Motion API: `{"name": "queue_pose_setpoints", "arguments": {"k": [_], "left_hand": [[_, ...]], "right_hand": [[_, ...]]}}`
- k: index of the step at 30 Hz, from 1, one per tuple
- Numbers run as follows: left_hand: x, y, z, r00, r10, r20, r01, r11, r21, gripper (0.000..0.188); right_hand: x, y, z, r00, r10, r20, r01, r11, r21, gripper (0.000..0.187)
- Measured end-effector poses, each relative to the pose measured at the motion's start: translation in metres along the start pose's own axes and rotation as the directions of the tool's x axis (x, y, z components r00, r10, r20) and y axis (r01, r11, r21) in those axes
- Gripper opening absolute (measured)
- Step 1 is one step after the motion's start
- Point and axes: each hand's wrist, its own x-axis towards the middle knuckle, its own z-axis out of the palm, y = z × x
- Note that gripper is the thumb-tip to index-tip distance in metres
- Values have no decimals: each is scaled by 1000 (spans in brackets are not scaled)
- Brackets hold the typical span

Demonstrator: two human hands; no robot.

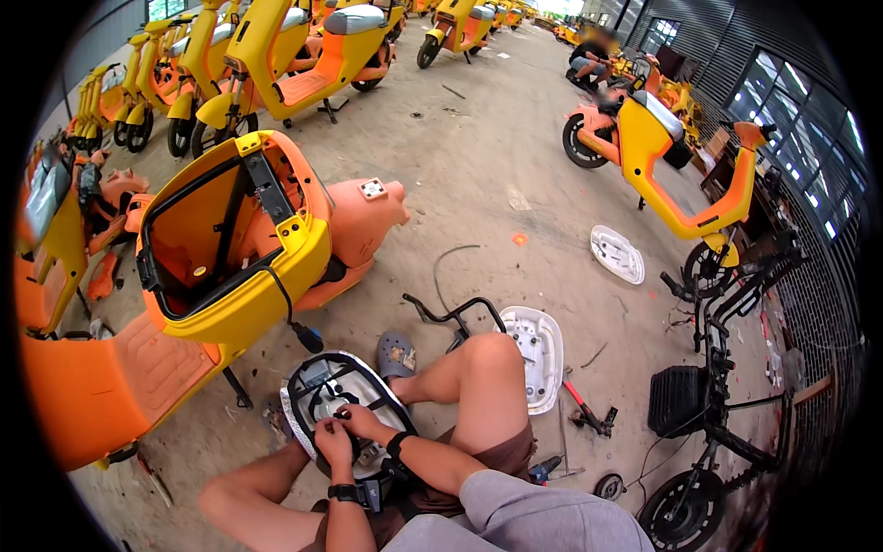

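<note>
Between my bent legs lies an upturned scooter seat point(380, 389), a pale shell with a black rim and black cables across its hollow inside. My left hand point(332, 440) is over its middle, fingers pinched together. Right beside it, my right hand point(361, 421) is closed too, its fingertips meeting those of the left over a small dark part that I cannot make out. Just beyond the seat stands a yellow and orange scooter body point(276, 304) with its storage bay uncovered; a black cable with a plug point(307, 338) hangs from it toward the seat.
To the right lie a white seat base point(543, 354), a bent black tube frame point(451, 316), a red-handled tool point(581, 401) and a small wheel point(608, 487). A stripped black scooter frame point(713, 368) stands farther right. Another white seat base point(616, 255) lies farther off.
</note>
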Motion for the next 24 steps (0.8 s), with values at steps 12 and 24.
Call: {"name": "queue_pose_setpoints", "arguments": {"k": [12, 24], "left_hand": [[6, -46, 1, 997, 74, 34, -81, 945, 318, 16], [5, -49, -2, 976, -121, 178, 109, 991, 78, 29]], "right_hand": [[0, 9, 4, 990, 120, 79, -139, 935, 325, 27], [-8, 0, -2, 991, 131, 33, -135, 949, 285, 37]]}}
